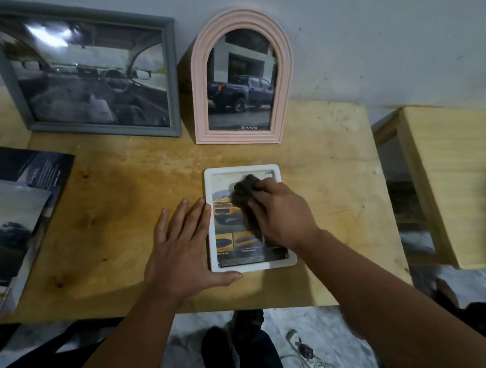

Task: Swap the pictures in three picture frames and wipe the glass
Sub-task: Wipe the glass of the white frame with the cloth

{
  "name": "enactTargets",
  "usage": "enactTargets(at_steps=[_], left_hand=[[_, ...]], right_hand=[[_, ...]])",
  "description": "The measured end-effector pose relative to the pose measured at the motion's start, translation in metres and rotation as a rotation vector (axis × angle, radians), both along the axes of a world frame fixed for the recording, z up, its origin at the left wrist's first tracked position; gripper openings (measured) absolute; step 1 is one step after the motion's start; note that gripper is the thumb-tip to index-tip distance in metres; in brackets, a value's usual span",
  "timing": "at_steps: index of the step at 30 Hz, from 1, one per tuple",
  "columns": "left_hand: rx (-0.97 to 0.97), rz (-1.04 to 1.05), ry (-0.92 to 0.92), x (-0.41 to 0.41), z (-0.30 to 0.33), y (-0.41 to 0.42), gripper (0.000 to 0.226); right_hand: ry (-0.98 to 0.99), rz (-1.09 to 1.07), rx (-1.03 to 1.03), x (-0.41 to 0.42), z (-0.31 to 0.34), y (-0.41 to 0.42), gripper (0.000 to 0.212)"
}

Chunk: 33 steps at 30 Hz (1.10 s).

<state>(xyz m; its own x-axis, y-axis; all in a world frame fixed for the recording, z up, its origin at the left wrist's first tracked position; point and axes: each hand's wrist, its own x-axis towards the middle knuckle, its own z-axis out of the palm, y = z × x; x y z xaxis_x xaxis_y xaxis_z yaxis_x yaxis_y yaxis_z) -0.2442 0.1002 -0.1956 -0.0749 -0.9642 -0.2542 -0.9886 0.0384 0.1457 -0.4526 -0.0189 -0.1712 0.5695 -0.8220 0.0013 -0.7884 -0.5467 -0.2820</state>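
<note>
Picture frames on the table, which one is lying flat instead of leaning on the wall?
The white rectangular frame, under both hands. The grey frame and pink arched frame stand against the wall.

A small white rectangular frame [254, 267] lies flat; a grey rectangular frame [172, 72] and pink arched frame [281, 70] lean upright behind

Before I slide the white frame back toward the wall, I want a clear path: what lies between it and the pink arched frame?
Nothing: in the head view only bare wooden tabletop separates the white frame from the pink arched frame.
</note>
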Motion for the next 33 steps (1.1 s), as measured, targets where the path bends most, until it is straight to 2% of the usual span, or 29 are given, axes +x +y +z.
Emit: enactTargets(at_steps=[3, 5, 8, 10, 12, 14, 17, 19, 21, 24, 26, 28, 30, 33], left_hand=[[-0.003, -0.003, -0.004, 0.000, -0.001, -0.001, 0.145], [-0.001, -0.001, -0.009, 0.000, 0.000, 0.000, 0.145], [0.000, 0.003, -0.010, -0.001, 0.001, 0.000, 0.146], [0.001, 0.002, -0.010, -0.001, 0.001, -0.001, 0.146], [-0.002, 0.002, -0.015, -0.001, 0.001, 0.000, 0.146], [-0.006, -0.002, -0.012, -0.002, 0.001, 0.000, 0.146], [-0.012, -0.004, -0.013, -0.001, -0.001, 0.000, 0.145], [-0.012, -0.003, -0.015, -0.001, -0.001, 0.000, 0.145], [-0.002, -0.001, -0.013, -0.001, -0.001, 0.001, 0.145], [-0.001, 0.004, -0.006, -0.001, 0.000, 0.001, 0.145], [-0.004, 0.002, -0.009, -0.001, 0.001, 0.000, 0.145], [-0.009, 0.002, -0.012, -0.001, 0.001, -0.001, 0.145], [-0.009, -0.002, -0.011, -0.001, 0.001, 0.000, 0.145], [-0.011, -0.001, 0.008, 0.000, -0.001, 0.001, 0.144]], right_hand=[[-0.024, 0.083, 0.006, -0.022, -0.003, 0.048, 0.031], [-0.045, 0.190, 0.139, -0.035, 0.010, 0.069, 0.030], [-0.084, 0.250, 0.291, -0.035, 0.030, 0.031, 0.034], [-0.138, 0.140, 0.204, -0.022, 0.035, -0.011, 0.036], [-0.105, 0.022, 0.094, -0.006, 0.028, -0.037, 0.034], [-0.013, -0.012, 0.029, 0.010, 0.014, -0.028, 0.031], [-0.052, 0.009, -0.011, 0.004, 0.001, 0.024, 0.030], [-0.089, 0.081, 0.069, -0.013, 0.001, 0.058, 0.031], [-0.058, 0.194, 0.235, -0.024, 0.011, 0.074, 0.033], [-0.120, 0.205, 0.434, -0.020, 0.036, 0.034, 0.030], [-0.220, 0.133, 0.352, -0.012, 0.042, -0.004, 0.026], [-0.176, 0.054, 0.143, -0.003, 0.033, -0.027, 0.025], [-0.028, 0.019, 0.005, 0.006, 0.015, -0.018, 0.028], [-0.049, 0.041, -0.006, 0.001, 0.000, 0.026, 0.029]])
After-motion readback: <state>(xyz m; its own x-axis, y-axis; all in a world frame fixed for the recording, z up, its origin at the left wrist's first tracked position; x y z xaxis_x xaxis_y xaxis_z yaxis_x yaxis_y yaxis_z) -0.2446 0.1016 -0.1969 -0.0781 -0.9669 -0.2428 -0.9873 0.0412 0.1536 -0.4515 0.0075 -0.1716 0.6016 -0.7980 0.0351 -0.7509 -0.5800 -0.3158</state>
